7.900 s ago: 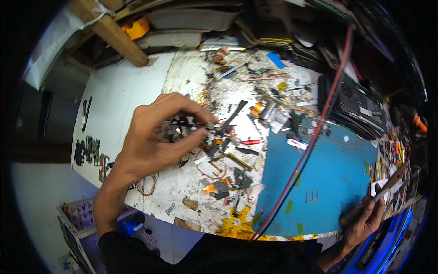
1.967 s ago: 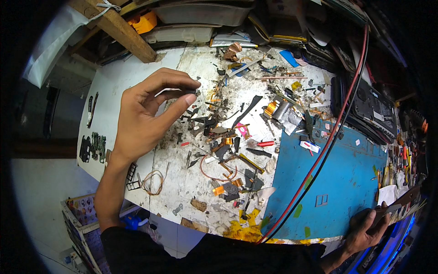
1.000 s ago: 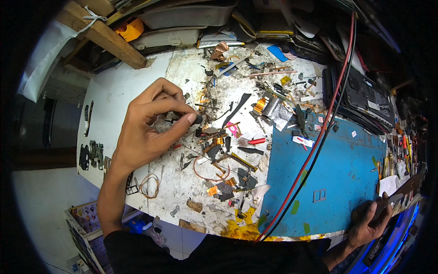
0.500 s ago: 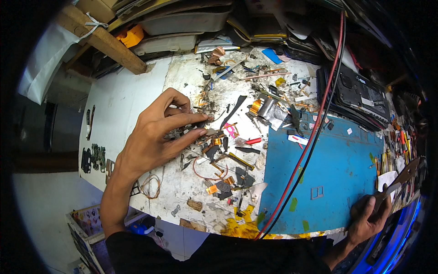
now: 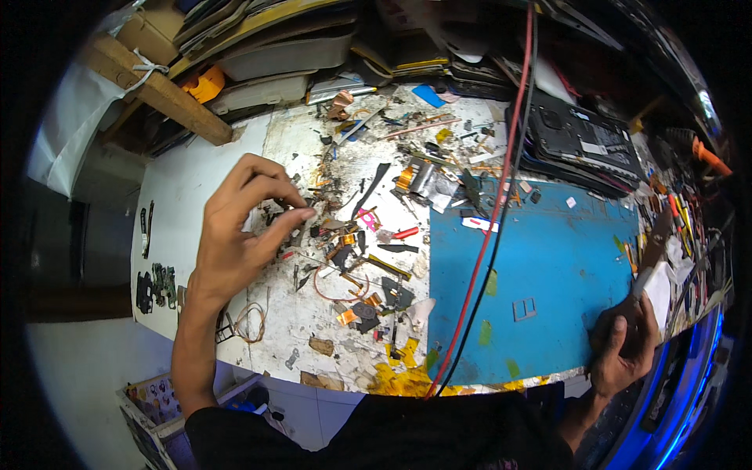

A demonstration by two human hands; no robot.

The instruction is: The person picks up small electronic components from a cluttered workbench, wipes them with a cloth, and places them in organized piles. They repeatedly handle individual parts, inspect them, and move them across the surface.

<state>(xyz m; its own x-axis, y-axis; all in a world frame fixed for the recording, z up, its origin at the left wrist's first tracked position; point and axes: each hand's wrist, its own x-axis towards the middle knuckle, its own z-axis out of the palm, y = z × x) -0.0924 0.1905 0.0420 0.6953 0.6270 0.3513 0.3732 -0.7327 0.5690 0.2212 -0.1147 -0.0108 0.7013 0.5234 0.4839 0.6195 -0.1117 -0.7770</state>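
My left hand (image 5: 239, 231) is over the left part of the littered white worktop (image 5: 184, 192), thumb and forefinger pinched together. Whatever may be between the fingertips is too small to make out. Scattered beside and under it are small electronic scraps: a black strip (image 5: 372, 184), orange flex cable pieces (image 5: 346, 317) and a red tube-like piece (image 5: 406, 233). At the right edge of the blue mat (image 5: 540, 266), my right hand (image 5: 627, 345) is closed around what looks like a flat brush (image 5: 659, 235), its brown end pointing up and away from me.
Red (image 5: 486, 266) and black cables hang across the mat. A small grey frame (image 5: 525, 309) lies on it. Stacked black device parts (image 5: 583, 145) stand behind, with tools (image 5: 681, 215) crowded along the right. Left lie green circuit boards (image 5: 163, 283) and a wooden post (image 5: 168, 94).
My left hand has drawn back left, away from the middle of the scraps. In my right hand the brush has tilted more upright. The whole view has shifted slightly.
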